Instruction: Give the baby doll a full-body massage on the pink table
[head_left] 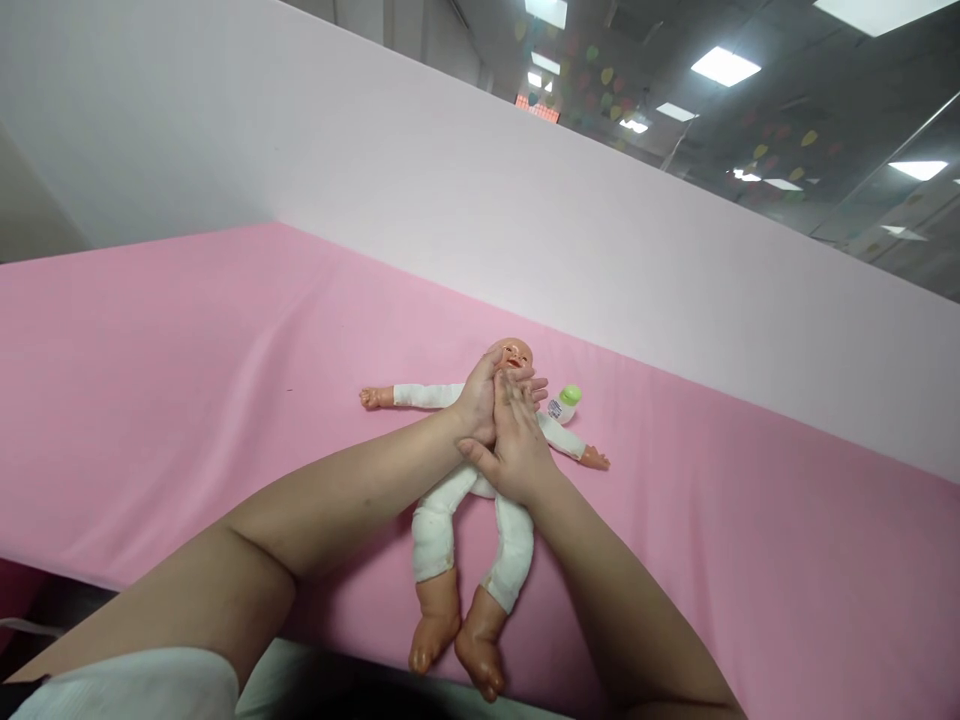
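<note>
A baby doll with a white cloth body and plastic head, hands and feet lies on its back, arms spread and feet toward me. Above its chest my left hand is palm up with its fingers stretched out. My right hand lies flat across the left palm, fingers extended, so the two palms touch. Whether anything is between the palms is hidden. The doll's torso is mostly covered by my hands. Beside its shoulder, to the right, is a small clear bottle with a green cap and a printed label.
Pink cloth covers the table under the doll, with shallow folds. A white partition rises along the far side. The table's front edge runs close to me, just below the doll's feet.
</note>
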